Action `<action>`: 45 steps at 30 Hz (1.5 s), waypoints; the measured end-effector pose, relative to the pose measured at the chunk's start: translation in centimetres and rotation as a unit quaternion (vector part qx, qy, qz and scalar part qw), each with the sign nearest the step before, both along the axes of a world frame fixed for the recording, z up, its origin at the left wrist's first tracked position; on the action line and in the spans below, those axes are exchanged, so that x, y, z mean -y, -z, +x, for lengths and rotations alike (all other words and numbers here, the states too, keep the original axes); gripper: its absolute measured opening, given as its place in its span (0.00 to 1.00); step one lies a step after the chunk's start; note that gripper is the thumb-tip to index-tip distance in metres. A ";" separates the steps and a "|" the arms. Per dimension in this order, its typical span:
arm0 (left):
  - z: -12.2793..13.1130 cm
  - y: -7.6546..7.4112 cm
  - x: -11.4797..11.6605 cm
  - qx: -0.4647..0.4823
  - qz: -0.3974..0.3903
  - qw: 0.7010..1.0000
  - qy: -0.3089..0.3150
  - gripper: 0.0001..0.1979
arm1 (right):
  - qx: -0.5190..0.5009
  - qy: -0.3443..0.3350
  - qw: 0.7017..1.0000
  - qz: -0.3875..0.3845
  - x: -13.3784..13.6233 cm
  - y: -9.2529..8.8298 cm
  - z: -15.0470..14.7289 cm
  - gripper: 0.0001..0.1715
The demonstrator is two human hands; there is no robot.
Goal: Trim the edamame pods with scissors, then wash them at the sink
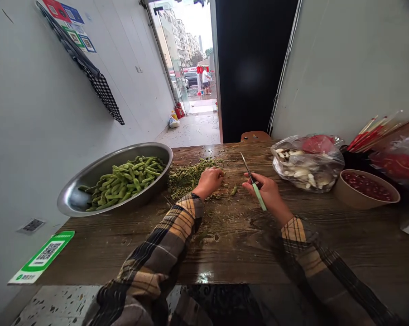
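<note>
White walls, a glass door point(177, 59) standing open onto the street, and a checked cloth point(105, 95) hanging off to the left: that's the room on my feed. Down to the dark wooden table point(231, 258), and here's the action! On the left side I've got the big metal bowl point(66, 201), tilted in my view, with a pile of green pods point(129, 181) inside. Just beside it, a messy spread of green scraps point(182, 179) covers the wood, and the left hand point(209, 181) is right at its near edge, fingers curled in and pointing away from me; whether anything is pinched in them, I cannot tell. Across the gap, the right hand point(267, 188) is closed around a green-handled blade point(260, 198), tip up and away, handle angled back towards me. Between the two hands lies one loose pod point(233, 190) on the bare wood. Further right, I see a clear plastic bag point(306, 165) of pale pieces, and next to it a brown tub point(350, 197) of dark red bits
</note>
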State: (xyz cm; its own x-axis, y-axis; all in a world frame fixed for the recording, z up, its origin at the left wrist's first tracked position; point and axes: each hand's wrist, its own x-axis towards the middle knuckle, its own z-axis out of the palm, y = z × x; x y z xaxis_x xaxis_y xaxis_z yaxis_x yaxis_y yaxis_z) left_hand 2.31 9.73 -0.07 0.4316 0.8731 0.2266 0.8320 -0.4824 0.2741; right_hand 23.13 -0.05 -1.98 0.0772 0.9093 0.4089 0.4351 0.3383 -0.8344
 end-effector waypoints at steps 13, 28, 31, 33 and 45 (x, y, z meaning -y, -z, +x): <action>3.3 1.3 2.5 -0.053 -0.073 0.993 0.081 0.07 | 0.024 0.001 1.000 0.020 -0.1 0.1 0.1 0.27; -2.7 -0.2 7.9 0.436 -0.312 0.843 0.032 0.18 | 0.084 -0.021 0.996 0.027 0.5 0.1 -1.4 0.25; -3.4 0.2 8.8 0.496 -0.339 0.799 0.024 0.17 | 0.104 -0.039 0.994 0.024 0.8 0.3 -1.9 0.24; -3.7 0.3 9.1 0.519 -0.343 0.783 0.024 0.17 | 0.115 -0.054 0.992 0.027 0.9 0.5 -2.1 0.23; -3.9 0.0 9.6 0.570 -0.360 0.737 0.040 0.18 | 0.153 -0.068 0.985 0.040 1.0 1.1 -2.2 0.20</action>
State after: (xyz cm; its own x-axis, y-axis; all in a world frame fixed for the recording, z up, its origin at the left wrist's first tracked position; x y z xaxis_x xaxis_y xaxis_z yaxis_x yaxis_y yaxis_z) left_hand -1.57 0.14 -0.07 0.3761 0.9261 -0.0284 -0.1611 0.0956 0.9823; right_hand 20.95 -1.09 -3.06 -0.1799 0.8672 0.4643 0.6081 0.4691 -0.6404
